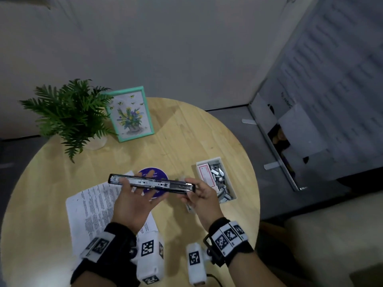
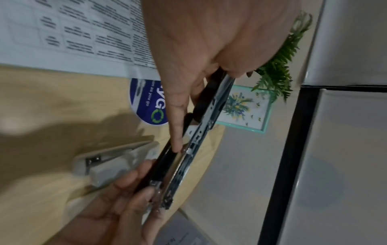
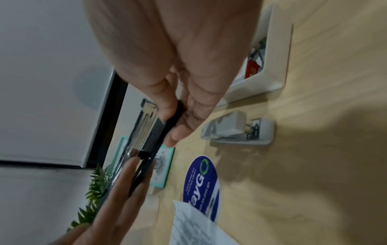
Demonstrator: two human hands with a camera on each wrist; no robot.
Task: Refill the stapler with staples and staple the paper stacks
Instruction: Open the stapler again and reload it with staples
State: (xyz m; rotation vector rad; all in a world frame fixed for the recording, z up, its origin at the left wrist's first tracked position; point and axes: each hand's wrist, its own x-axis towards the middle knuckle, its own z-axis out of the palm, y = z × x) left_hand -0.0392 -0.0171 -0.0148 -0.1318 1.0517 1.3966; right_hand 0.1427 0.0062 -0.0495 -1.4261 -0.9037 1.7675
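Note:
A black stapler [image 1: 149, 183] [image 2: 201, 131] [image 3: 146, 137] is folded open flat, its metal staple channel facing up, held level above the table. My left hand [image 1: 132, 201] [image 2: 184, 99] lies palm up under its left half, thumb and fingers pinching it. My right hand [image 1: 199, 193] [image 3: 182, 119] grips the right end with curled fingers. Printed paper sheets [image 1: 91, 206] [image 2: 83, 33] lie below my left hand. A white tray [image 1: 209, 159] [image 3: 272, 58] of loose staple strips and a staple box stands to the right.
A small grey stapler [image 2: 111, 159] [image 3: 234, 131] lies on the round wooden table [image 1: 186, 131], under my right hand. A purple round sticker [image 1: 153, 172] sits beneath the black stapler. A potted fern [image 1: 68, 114] and a teal picture frame [image 1: 130, 114] stand at the back.

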